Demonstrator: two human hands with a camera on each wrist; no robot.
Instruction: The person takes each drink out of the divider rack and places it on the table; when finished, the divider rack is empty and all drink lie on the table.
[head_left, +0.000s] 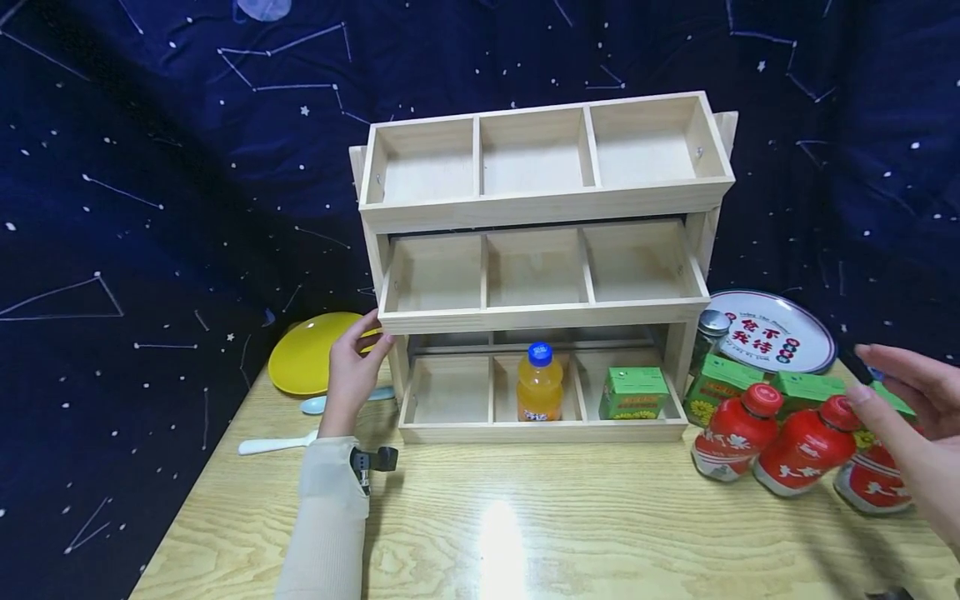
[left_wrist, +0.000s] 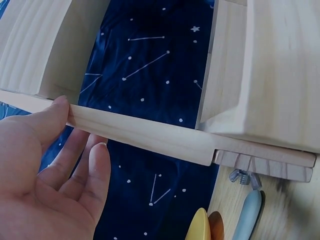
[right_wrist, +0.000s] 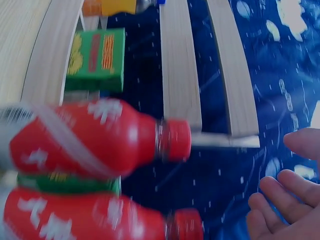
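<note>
My left hand [head_left: 354, 367] is at the left side of a three-tier wooden shelf [head_left: 540, 318]. In the left wrist view its thumb lies over the shelf's side rail [left_wrist: 145, 132], with the fingers curled beneath. My right hand [head_left: 918, 417] hovers over the right end of the table, fingers loosely bent and apart from the thumb, holding nothing. Below and beside it stand red-and-white bottles [head_left: 810, 446], blurred in the right wrist view. An orange drink bottle [head_left: 539, 390] occupies the bottom tier's middle compartment. The compartment to its right contains a green carton [head_left: 633, 393].
Behind the red bottles are more green cartons [head_left: 720, 385], a glass jar [head_left: 711, 329] and a white plate [head_left: 772, 329]. To the left lie a yellow plate [head_left: 307, 354], a blue spoon [head_left: 313, 405] and a white utensil [head_left: 273, 445]. A dark starry cloth [head_left: 187, 208] hangs behind.
</note>
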